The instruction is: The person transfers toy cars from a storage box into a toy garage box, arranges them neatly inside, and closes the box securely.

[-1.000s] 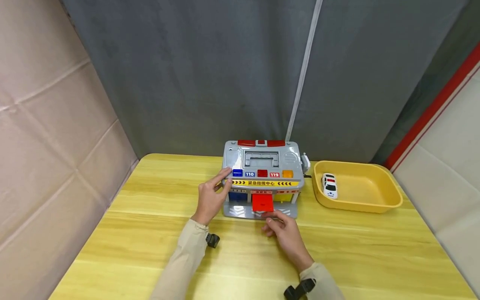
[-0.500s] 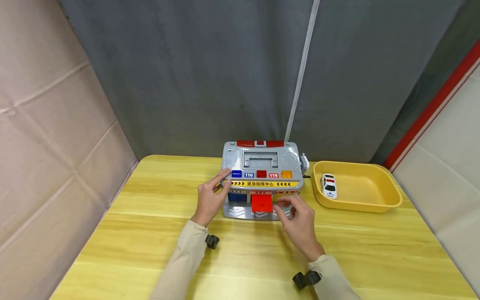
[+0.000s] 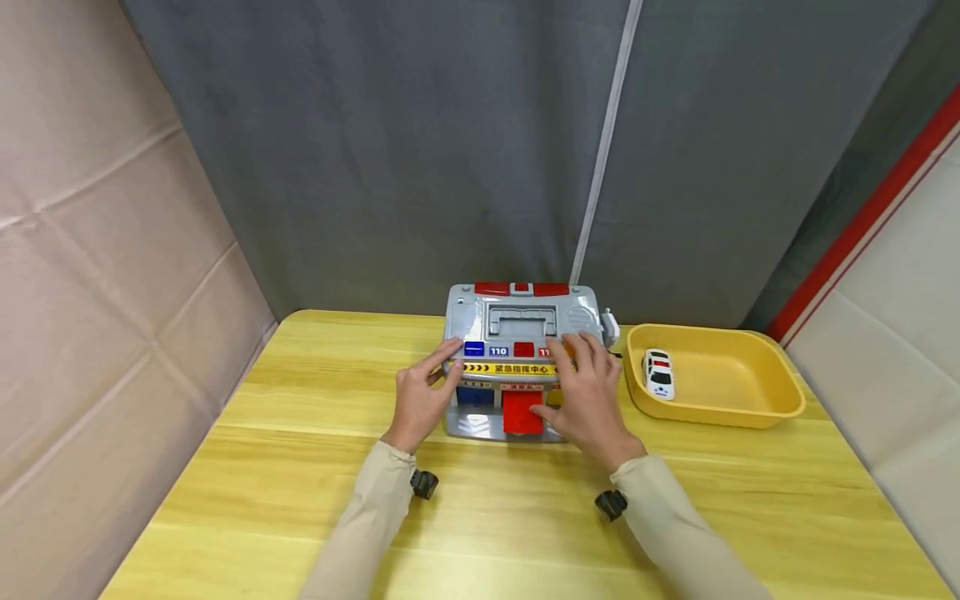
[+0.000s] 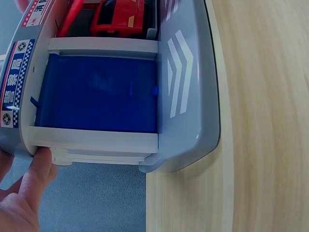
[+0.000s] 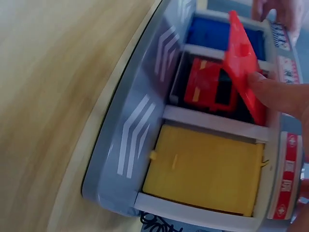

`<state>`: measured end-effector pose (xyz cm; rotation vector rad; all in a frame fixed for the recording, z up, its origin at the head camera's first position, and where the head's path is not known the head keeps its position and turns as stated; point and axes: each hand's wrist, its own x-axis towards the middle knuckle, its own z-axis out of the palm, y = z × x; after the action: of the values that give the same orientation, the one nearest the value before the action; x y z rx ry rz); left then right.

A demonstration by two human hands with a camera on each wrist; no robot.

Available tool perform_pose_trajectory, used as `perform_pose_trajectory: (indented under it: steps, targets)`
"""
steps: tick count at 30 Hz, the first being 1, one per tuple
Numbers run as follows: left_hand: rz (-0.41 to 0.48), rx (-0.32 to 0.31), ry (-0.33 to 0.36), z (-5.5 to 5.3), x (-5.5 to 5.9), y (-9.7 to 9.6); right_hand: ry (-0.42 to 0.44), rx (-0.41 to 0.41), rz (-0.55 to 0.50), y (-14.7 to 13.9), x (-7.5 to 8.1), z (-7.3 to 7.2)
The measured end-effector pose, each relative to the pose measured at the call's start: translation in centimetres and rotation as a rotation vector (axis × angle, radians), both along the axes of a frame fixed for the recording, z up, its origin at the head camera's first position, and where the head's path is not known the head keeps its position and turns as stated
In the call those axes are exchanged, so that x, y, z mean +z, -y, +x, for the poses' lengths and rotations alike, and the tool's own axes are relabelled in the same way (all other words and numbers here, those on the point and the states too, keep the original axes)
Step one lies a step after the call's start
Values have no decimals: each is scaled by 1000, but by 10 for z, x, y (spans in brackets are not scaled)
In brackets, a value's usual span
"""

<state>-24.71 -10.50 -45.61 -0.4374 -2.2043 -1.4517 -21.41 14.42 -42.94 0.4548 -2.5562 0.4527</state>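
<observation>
Left hand [image 3: 422, 404] pinches left roof edge of toy emergency station [image 3: 522, 325]. Right hand [image 3: 591, 407] loosely spread, thumb against raised red door [image 3: 519, 413]. Slim gap before yellow tray [image 3: 727, 375].

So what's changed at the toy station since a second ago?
The right hand moved from just below the red door rightward, then up; its fingers now lie over the roof's front right, thumb at the door. The door's lower edge appears slightly lower. Unchanged: the left hand at the toy station's left end; the white car in the yellow tray.
</observation>
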Motion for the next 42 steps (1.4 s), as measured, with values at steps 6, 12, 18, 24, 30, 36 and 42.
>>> perform_pose_trajectory:
  steps: [6, 12, 18, 24, 30, 36, 42]
  targets:
    - [3, -5, -23, 0, 1, -1, 14, -70, 82, 2, -7, -10]
    - [-15, 15, -9, 1, 2, -3, -80, -102, 102, 3, -17, -16]
    - [-27, 23, 6, 0, 4, -2, -141, -127, 106, 5, -23, -21]
    - [-99, 64, -17, -1, 5, 1, -148, -133, 101, 9, -25, -22]
    - [-343, 141, -110, -1, 16, 2, -193, -146, 94, 9, -26, -24]
    - [-486, 100, -137, -3, 37, 4, -265, -142, 98, 8, -29, -26]
    - [-535, 39, -142, -7, 45, 6, -292, -138, 101, 7, -31, -26]
